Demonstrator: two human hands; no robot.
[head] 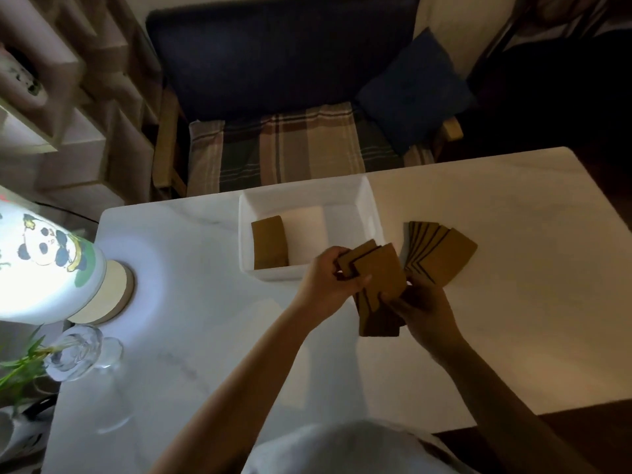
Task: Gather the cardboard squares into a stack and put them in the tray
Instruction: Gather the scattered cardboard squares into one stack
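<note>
Brown cardboard squares (379, 282) are bunched between both hands just in front of the white tray (371, 213). My left hand (328, 282) grips their upper left edge. My right hand (424, 313) holds them from the right and below, and several more squares (441, 254) fan out above its fingers, over the table. Whether that fan rests on the table or is held I cannot tell. A stack of squares (269, 242) lies in the tray's left part.
A lit lamp with a panda picture (44, 265) stands at the table's left edge, with a glass vase (77, 354) and green leaves beside it. A dark sofa with a plaid cushion (290, 145) sits behind the white table (496, 302).
</note>
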